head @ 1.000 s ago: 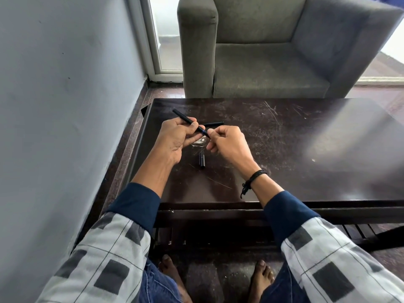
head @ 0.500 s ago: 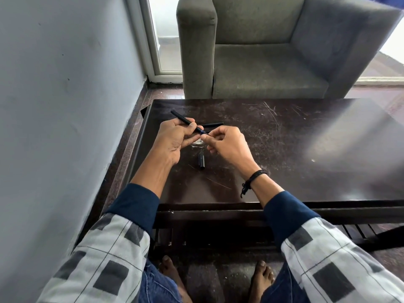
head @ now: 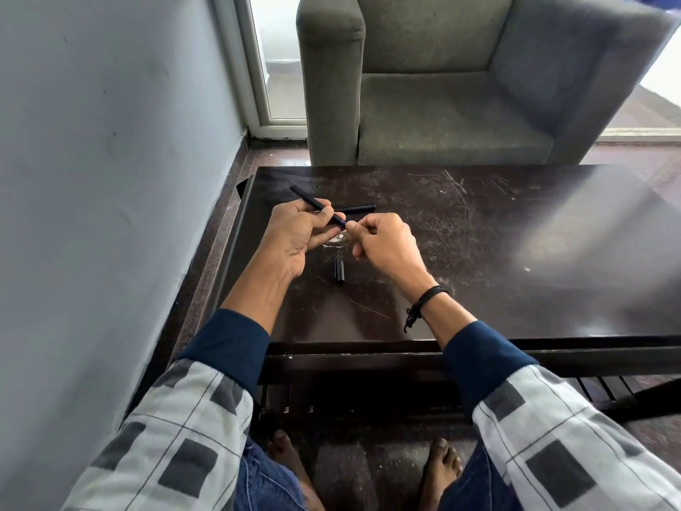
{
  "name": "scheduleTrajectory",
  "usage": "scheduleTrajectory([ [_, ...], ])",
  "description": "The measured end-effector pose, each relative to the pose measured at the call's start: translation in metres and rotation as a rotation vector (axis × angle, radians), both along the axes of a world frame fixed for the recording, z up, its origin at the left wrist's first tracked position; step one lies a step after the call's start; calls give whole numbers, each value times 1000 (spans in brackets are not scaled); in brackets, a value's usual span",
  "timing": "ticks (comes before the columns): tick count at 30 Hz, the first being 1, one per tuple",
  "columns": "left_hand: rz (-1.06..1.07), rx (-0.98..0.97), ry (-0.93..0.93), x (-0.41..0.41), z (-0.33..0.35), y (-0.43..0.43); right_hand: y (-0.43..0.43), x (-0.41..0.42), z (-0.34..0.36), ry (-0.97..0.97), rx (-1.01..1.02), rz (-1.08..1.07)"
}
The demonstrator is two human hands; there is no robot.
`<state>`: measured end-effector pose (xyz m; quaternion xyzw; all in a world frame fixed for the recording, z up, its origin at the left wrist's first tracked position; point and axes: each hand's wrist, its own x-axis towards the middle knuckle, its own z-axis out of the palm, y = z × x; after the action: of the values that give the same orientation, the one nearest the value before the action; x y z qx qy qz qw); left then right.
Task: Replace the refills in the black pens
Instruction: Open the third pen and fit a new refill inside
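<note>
Starting at the left of the dark table [head: 516, 252], the left hand [head: 294, 237] hovers above the near-left part of the top, fingers curled tight around a black pen barrel [head: 309, 201]. The barrel slants away, its far end poking out past the knuckles toward the table's far-left corner, its near end pointing at the other hand. Right at that near end there is a sliver of blue, the refill tip [head: 342, 223] by the look of it, though it is too small to be sure.

Moving rightward, the right hand [head: 387, 245] meets it there, thumb and forefinger pinched narrow at the barrel's open mouth. Whether they actually grip the refill I cannot tell; the fingertips cover it.

Below the two hands, on the table top, lies a short black piece [head: 339, 269], probably a cap or screw-off section, resting loose. Beyond the hands, farther across the table, a second black pen [head: 359, 208] lies flat, partly hidden behind the left fingers.

How it will handle: the barrel is light, stiff and smooth, so a wrap-around hold at mid-length suits it. The refill is thin, likely bendy under side load, and slick; best taken close to the barrel mouth and moved straight along the axis. The loose piece could roll if the table is nudged.
</note>
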<state>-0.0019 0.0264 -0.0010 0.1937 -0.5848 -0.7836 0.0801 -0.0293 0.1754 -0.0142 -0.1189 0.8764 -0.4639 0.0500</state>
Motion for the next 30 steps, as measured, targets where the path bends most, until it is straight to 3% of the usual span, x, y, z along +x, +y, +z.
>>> scheduleTrajectory([
  [7,13,3,14,0,1,-2,0,0,1,-31,-93,29],
  [16,11,4,9,0,1,-4,-1,-2,-2,-50,-49,24],
  [21,10,2,7,0,1,-5,-2,-1,-3,35,-13,19],
  [27,-19,-5,24,1,2,-4,-1,-1,0,-93,-104,20],
  [30,-5,-3,30,1,2,-5,-1,-1,-1,-23,-107,32],
])
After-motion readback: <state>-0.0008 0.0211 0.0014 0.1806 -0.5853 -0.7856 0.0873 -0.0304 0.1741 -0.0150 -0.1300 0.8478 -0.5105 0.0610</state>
